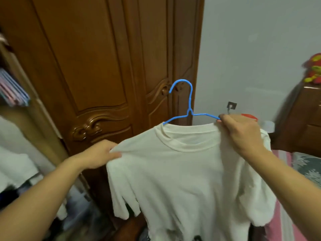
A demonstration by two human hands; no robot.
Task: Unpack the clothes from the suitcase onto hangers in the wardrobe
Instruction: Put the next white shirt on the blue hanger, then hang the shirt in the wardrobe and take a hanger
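A white T-shirt (182, 174) hangs on a blue wire hanger (190, 101) in mid-air in front of the brown wooden wardrobe door (90, 66). The hanger's hook and upper arms stick out above the collar. My left hand (100, 154) pinches the shirt's left shoulder. My right hand (241, 134) grips the right shoulder together with the hanger's right arm. The suitcase is not clearly in view.
The open wardrobe at the left shows folded striped clothes (13, 89) and white garments (15, 164). A wall hook (231, 106) is on the grey wall. A wooden dresser (302, 119) with a red toy (314, 68) stands at the right, above a pink patterned bed (284, 188).
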